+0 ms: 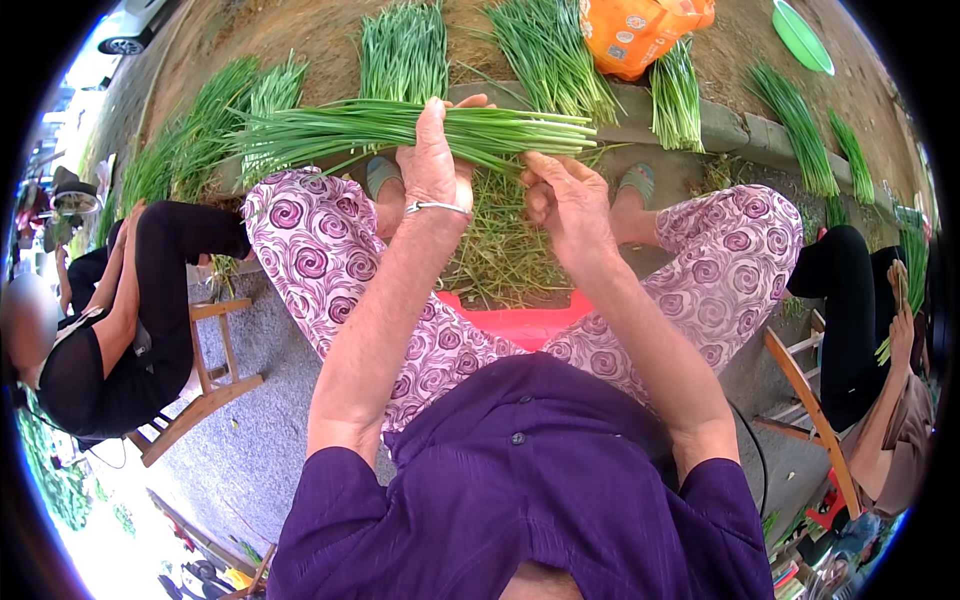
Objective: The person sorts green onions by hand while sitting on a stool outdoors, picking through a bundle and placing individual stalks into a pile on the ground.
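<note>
A bundle of garlic chives point(345, 127) lies across my left hand point(439, 161), its green tips to the left and its pale stem ends to the right. The left thumb stands over the stalks, and a metal bangle point(438, 207) circles that wrist. At the lower edge of the stem ends, the fingers of my right hand point(566, 202) pinch some of the stalks. Loose chive trimmings point(502, 247) are heaped on the ground below, between my feet. Under me shows the edge of a pink-red plastic stool point(525, 322).
Bunches of chives point(405, 56) lie along a concrete kerb point(720, 124). An orange plastic bag point(637, 37) and a green basin point(804, 36) stand beyond. People sit close on both sides, with a wooden chair point(202, 405) at left and another wooden chair point(817, 420) at right.
</note>
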`<state>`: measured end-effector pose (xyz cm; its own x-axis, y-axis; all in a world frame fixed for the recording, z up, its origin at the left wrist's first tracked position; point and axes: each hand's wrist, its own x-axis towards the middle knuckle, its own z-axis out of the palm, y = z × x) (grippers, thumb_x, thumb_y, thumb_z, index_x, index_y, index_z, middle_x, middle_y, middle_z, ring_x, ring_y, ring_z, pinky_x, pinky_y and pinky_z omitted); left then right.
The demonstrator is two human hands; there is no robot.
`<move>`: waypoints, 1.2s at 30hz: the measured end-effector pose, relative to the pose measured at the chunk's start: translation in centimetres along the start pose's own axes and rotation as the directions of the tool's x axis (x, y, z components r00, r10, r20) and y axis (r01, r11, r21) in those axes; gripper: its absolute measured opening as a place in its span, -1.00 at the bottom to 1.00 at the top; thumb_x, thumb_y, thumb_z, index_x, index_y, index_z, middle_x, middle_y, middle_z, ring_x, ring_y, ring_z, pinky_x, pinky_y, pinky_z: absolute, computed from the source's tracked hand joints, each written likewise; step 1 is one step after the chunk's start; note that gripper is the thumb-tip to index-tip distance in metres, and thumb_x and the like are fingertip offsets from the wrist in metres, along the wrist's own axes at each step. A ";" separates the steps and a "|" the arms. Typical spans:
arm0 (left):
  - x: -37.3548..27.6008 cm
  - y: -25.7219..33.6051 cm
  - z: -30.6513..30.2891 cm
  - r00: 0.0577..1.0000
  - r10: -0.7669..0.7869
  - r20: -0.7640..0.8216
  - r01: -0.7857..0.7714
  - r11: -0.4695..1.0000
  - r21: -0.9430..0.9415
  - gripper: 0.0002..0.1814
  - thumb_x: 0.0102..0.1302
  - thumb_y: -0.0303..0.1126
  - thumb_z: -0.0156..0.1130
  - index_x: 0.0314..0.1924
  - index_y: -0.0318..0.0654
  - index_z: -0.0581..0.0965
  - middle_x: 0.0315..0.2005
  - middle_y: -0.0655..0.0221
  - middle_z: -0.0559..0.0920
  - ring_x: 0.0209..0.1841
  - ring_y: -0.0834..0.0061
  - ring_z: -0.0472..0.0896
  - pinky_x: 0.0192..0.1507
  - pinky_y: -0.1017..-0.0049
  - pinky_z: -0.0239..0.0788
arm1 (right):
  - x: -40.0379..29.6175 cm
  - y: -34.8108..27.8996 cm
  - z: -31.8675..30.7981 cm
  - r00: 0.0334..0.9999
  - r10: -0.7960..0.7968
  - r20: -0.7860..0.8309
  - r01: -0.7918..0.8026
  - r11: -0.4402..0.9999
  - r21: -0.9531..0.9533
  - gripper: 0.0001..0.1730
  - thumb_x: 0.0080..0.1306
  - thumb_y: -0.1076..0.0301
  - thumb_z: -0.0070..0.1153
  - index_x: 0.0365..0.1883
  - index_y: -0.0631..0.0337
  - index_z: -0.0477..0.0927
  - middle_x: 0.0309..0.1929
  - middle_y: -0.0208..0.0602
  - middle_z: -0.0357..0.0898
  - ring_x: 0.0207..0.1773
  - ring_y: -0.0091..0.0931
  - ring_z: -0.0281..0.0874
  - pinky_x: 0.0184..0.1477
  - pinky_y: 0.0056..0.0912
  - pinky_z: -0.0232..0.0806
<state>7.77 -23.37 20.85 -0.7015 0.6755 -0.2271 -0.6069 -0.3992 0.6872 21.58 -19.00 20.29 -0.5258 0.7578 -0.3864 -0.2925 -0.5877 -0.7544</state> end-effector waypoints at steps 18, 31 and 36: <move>1.5 1.8 -0.7 0.961 -0.001 -0.277 0.023 0.997 0.074 -0.67 0.31 -0.35 0.13 -0.03 -0.40 0.33 -0.24 -0.06 0.65 -0.23 0.14 0.64 -0.13 0.14 0.55 | -1.7 -2.7 0.4 0.928 0.116 0.354 -0.076 0.989 -0.123 -0.81 0.28 0.34 0.19 -0.48 0.24 0.58 -0.63 -0.42 0.50 -0.69 -0.67 0.35 -0.65 -0.62 0.15; 4.6 3.7 -3.2 0.907 -0.188 -0.378 0.119 0.973 -0.198 -0.66 0.31 -0.37 0.15 0.02 -0.34 0.34 -0.07 0.05 0.53 -0.09 0.08 0.56 -0.09 0.01 0.48 | -2.7 2.1 -2.1 0.723 0.171 0.670 0.690 -0.238 -0.684 -0.69 0.15 0.31 0.11 -0.15 0.23 0.61 -0.31 -0.08 0.58 -0.15 -0.18 0.57 -0.01 -0.13 0.38; 5.3 4.0 -3.6 0.904 -0.217 -0.368 0.119 0.955 -0.271 -0.66 0.30 -0.37 0.18 0.01 -0.33 0.36 -0.08 0.15 0.50 -0.07 0.15 0.50 -0.07 0.05 0.46 | -2.1 -0.8 -0.8 0.825 -0.009 0.565 0.552 0.228 -0.802 -0.84 0.11 0.45 0.10 -0.32 0.29 0.54 -0.38 -0.02 0.55 -0.27 -0.14 0.56 -0.18 -0.13 0.39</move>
<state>0.26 -23.66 19.90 -0.6403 0.4695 -0.6079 -0.7642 -0.4692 0.4425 23.57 -19.84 21.27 -0.8824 0.4704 -0.0124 0.2840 0.5115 -0.8110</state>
